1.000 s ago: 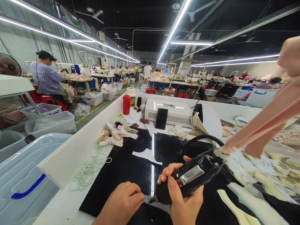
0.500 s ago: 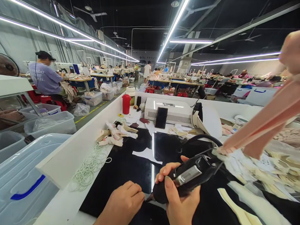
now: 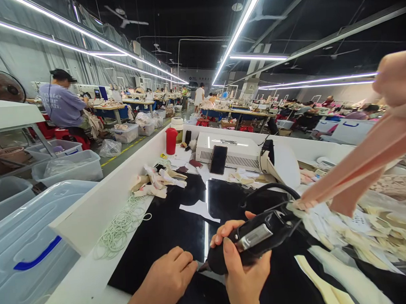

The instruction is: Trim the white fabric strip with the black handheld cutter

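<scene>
Black cylindrical metal-trimmed tool (image 3: 256,238): slants down-left, right hand (image 3: 244,272) fingers clamped round it.
Left hand (image 3: 170,274): just left of tool's tip; fingers bunched, hold unclear.

Black board (image 3: 156,234) roomy leftward; tool (image 3: 257,237), pink cloth (image 3: 355,167) obstruct right

At lower centre, the tool (image 3: 277,229) pairs smooth plastic with a shiny metal plate (image 3: 257,237) above a glossy board (image 3: 153,248); the strap (image 3: 351,163) at right is matt cloth, the lower-left bin (image 3: 41,222) smooth plastic.
</scene>
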Demonstrator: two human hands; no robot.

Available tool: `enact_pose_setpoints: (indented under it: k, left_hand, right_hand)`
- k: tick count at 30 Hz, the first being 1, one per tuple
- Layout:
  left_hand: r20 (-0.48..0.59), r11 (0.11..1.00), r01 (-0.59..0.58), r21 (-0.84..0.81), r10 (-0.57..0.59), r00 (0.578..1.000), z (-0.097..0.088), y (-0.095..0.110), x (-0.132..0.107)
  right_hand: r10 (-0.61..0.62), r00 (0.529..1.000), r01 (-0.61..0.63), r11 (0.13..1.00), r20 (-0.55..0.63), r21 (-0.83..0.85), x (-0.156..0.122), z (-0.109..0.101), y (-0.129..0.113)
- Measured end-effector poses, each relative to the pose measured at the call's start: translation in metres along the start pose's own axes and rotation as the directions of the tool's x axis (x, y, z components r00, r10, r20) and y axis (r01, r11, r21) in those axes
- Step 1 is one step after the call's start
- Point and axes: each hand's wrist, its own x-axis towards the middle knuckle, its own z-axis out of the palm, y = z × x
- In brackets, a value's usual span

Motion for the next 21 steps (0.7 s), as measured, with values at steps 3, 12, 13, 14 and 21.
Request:
enact_pose_setpoints:
  k: [3,12,13,14,21]
  left_hand:
    - [-0.012,1.000,-0.013,0.013,0.013,1.000,-0.002,0.001,0.000]
    - [-0.084,0.990,-0.102,0.099,0.110,0.990,0.006,0.000,-0.002]
    - [-0.095,0.989,-0.105,0.106,0.115,0.989,0.007,0.000,-0.003]
    - [-0.099,0.989,-0.101,0.106,0.112,0.989,0.008,0.000,-0.004]
    - [-0.109,0.987,-0.105,0.123,0.118,0.987,0.003,0.006,-0.002]
  right_hand:
    - [0.009,1.000,-0.009,1.000,0.001,0.011,-0.001,0.000,0.000]
    - [-0.027,1.000,0.027,1.000,0.003,-0.012,0.005,-0.005,0.004]
    - [-0.040,0.999,0.040,0.999,0.002,-0.010,0.007,-0.004,0.005]
    - [-0.048,0.999,0.048,0.999,-0.002,-0.010,0.009,-0.004,0.005]
    - [-0.012,1.000,0.012,1.000,-0.026,-0.027,0.010,0.000,0.001]
